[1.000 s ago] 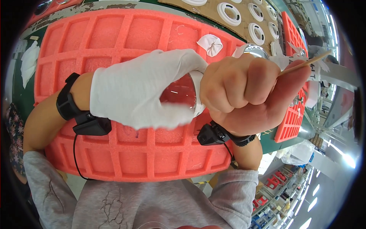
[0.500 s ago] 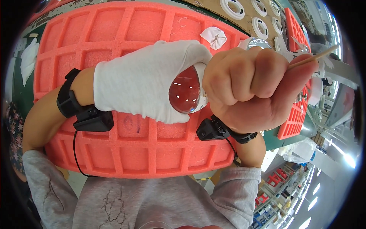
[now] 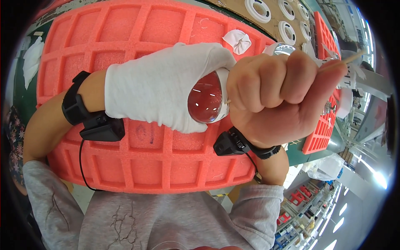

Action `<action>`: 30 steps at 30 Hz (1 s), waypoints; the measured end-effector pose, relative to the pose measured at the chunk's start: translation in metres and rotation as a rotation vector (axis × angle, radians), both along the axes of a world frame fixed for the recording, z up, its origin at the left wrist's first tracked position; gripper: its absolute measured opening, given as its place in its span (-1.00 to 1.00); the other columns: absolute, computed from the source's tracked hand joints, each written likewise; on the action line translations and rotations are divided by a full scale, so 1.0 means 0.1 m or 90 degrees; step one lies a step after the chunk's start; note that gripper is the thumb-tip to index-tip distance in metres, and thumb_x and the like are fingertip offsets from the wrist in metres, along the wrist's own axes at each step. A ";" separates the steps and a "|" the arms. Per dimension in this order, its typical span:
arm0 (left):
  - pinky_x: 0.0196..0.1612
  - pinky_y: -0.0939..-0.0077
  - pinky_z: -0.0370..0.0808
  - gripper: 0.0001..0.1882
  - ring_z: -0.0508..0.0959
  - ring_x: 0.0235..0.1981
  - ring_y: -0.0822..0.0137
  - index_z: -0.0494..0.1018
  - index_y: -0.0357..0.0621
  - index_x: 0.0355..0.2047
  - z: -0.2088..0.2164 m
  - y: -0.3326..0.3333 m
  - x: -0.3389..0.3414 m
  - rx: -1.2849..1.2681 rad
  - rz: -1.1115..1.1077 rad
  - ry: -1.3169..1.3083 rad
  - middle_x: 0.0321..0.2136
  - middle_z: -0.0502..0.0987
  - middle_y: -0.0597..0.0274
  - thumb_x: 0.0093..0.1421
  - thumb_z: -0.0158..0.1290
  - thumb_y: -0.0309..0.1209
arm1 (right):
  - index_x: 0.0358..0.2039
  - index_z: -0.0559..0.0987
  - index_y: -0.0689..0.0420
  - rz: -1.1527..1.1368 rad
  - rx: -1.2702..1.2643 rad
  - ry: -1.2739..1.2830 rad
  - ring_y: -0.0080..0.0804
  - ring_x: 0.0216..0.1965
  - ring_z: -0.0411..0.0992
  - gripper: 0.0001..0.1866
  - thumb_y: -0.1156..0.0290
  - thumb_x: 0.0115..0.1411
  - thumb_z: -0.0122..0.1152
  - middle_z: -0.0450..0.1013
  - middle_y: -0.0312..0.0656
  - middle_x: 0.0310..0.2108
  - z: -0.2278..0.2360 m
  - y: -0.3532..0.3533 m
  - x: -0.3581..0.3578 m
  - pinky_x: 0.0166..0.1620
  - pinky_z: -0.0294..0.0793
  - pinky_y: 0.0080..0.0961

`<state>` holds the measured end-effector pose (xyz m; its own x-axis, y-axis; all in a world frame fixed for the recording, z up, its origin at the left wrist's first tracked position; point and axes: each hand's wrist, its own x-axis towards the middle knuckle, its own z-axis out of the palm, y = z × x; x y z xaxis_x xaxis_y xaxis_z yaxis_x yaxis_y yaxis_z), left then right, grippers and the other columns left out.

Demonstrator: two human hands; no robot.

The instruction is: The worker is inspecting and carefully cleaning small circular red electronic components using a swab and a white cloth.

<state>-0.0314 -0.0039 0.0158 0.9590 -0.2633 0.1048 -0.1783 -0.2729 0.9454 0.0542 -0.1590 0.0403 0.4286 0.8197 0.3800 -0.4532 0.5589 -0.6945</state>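
Note:
My left hand (image 3: 166, 85), in a white glove, wraps round a clear, glossy glass lens (image 3: 205, 100) with a white rim on its right side. The pink foam shows through the glass. My right hand (image 3: 275, 96) is bare and closed in a fist around a thin wooden stick (image 3: 353, 57). One end sticks out past the thumb at the upper right; the other shows at the fist's left side, close to the lens rim. Whether it touches the rim I cannot tell. Both hands are above the pink foam tray (image 3: 143, 183) with square pockets.
A crumpled white cloth (image 3: 237, 41) lies on the tray's far right part. Beside it is another clear glass piece (image 3: 284, 49), partly behind my fist. White rings (image 3: 258, 10) rest on brown cardboard at the back. More pink trays (image 3: 315, 139) stand to the right.
Both hands have shifted slightly right in the picture. The stick's inner end now shows by the lens rim, and its outer end has drawn a little toward the fist.

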 end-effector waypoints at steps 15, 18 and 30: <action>-0.27 0.43 0.57 -0.54 0.58 -0.37 0.35 0.49 -0.21 -0.18 0.03 -0.02 -0.02 -0.070 -0.001 0.040 -0.36 0.58 0.19 -0.10 0.39 -0.46 | -0.71 0.21 0.07 0.017 -0.115 -0.117 -0.67 -0.76 -0.02 -0.34 -0.10 0.45 -0.23 0.07 -0.44 -0.77 0.04 0.00 -0.03 -0.68 -0.09 -0.63; -0.21 0.33 0.55 -0.49 0.59 -0.30 0.10 0.38 -0.24 -0.10 0.16 0.02 -0.02 -0.087 -0.049 0.189 -0.30 0.56 0.02 -0.04 0.33 -0.40 | -0.72 0.25 0.10 0.024 -0.132 -0.113 -0.69 -0.74 0.02 -0.36 -0.03 0.46 -0.17 0.11 -0.43 -0.77 0.05 0.00 -0.03 -0.67 -0.07 -0.62; -0.19 0.35 0.55 -0.48 0.59 -0.27 0.20 0.35 -0.23 -0.12 0.15 0.00 -0.01 -0.049 -0.038 0.162 -0.28 0.56 0.05 -0.06 0.34 -0.39 | -0.63 0.12 0.02 -0.047 -0.311 -0.258 -0.66 -0.74 -0.13 -0.35 -0.18 0.48 -0.42 0.01 -0.45 -0.72 0.24 0.03 -0.14 -0.65 -0.17 -0.56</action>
<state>-0.0325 -0.0042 0.0304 0.9400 -0.3213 -0.1149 0.0534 -0.1942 0.9795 0.0405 -0.1557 0.0641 0.3919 0.9129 0.1141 -0.0739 0.1548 -0.9852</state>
